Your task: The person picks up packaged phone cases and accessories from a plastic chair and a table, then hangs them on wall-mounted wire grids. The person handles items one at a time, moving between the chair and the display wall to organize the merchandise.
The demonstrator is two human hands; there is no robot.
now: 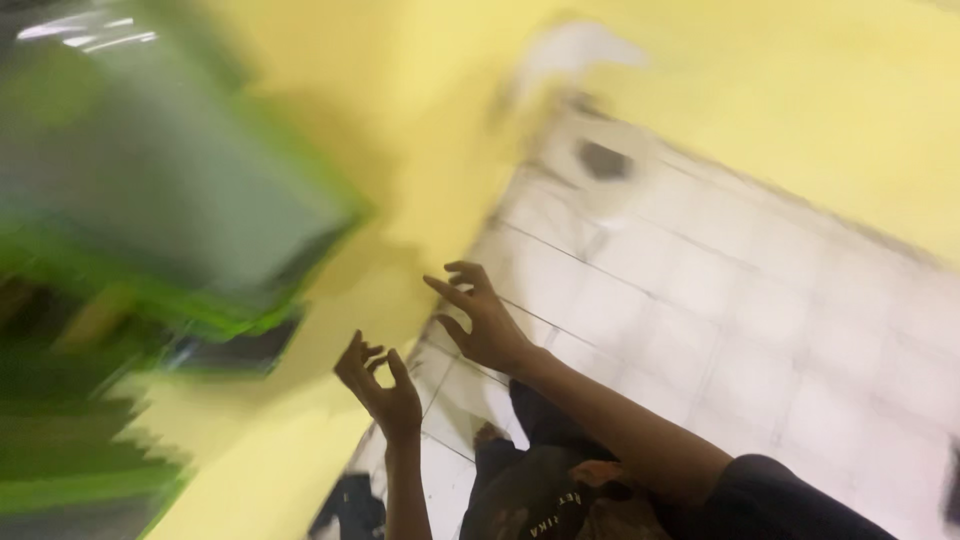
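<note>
From the head camera, tilted and badly smeared by motion, both bare hands are raised in the air with nothing in them. The left hand (380, 385) has its fingers (352, 362) loosely curled and apart, palm turned toward the pale yellow painted wall (420, 150). The right hand (482, 318), a little higher and further forward, has its fingers (462, 270) spread and hooked like claws, also empty and touching nothing.

Nearest the hands is that wall, just beyond the fingertips. To the left hangs a blurred grey box-shaped object with bright green edging (170, 190); what it is cannot be told. The white tiled floor (740, 330) with dark grout lines runs below, and the person's dark clothing (560, 490) shows at the bottom edge.

As a judgement, the hands seem mid-reach or mid-gesture, between grips; any next grasp would first need a steadier view.
</note>
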